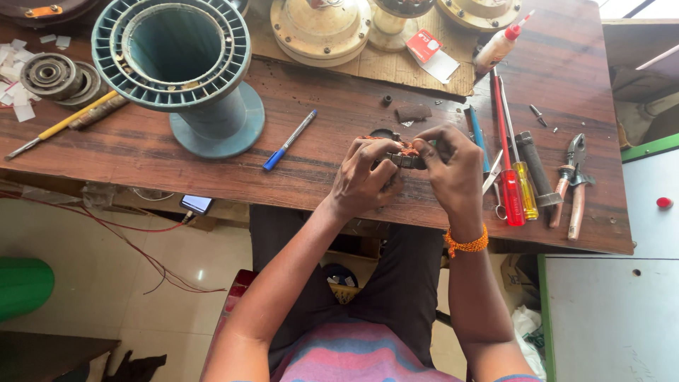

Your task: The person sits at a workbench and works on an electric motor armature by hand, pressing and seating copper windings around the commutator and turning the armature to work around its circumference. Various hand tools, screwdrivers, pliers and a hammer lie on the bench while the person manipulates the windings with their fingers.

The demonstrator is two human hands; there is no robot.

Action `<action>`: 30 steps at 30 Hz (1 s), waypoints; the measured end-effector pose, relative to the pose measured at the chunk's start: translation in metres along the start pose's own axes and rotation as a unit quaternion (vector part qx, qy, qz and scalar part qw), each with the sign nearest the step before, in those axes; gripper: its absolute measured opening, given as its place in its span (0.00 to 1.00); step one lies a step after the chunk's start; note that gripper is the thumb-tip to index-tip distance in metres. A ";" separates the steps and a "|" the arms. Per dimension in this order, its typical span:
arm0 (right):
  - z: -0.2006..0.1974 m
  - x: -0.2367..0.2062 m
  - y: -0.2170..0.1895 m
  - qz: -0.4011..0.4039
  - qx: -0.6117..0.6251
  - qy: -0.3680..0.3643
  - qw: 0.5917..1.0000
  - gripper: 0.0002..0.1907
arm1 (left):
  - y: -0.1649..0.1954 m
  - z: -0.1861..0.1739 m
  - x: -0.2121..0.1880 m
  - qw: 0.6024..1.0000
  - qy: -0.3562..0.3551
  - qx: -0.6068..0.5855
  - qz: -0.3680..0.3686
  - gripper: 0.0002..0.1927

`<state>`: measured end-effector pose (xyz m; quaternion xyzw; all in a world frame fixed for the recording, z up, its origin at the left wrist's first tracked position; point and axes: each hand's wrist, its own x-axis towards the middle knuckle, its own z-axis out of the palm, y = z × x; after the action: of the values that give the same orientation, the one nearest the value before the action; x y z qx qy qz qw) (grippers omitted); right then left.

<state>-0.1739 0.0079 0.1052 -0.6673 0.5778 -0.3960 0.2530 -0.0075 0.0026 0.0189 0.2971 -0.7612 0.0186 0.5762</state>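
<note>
Both forearms reach up from my lap, the right wrist ringed by an orange bead bracelet [466, 242]. My left hand [364, 180] and right hand [449, 166] meet over the near edge of the wooden tabletop [141, 145], each grip clamped on one end of a small coil piece with copper winding [406, 155]; its exact make is too small to tell. I judge I am working the winding with my fingertips, and the next move calls for a steady pinch on both ends so the fine wire does not slip.

Just right of the coil piece lie a red-handled screwdriver [511, 194], a yellow-handled one [525, 187], a hammer [536, 168] and pliers [574, 185]. Left of it rests a blue pen [288, 141], and farther left stands a big teal spool [185, 67]. Beyond the coil piece, cream motor housings [322, 28] sit on cardboard. Below the coil piece the floor is pale tile with loose red wire [141, 255].
</note>
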 end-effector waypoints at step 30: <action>0.032 -0.076 0.057 -0.029 0.181 0.091 0.979 0.05 | -0.002 -0.003 0.001 0.996 -0.016 0.027 0.078 0.09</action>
<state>-0.1817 0.0666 0.0243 -0.5878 0.4979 -0.5603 0.3045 -0.0043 0.0016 0.0204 0.2526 -0.7906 0.0795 0.5520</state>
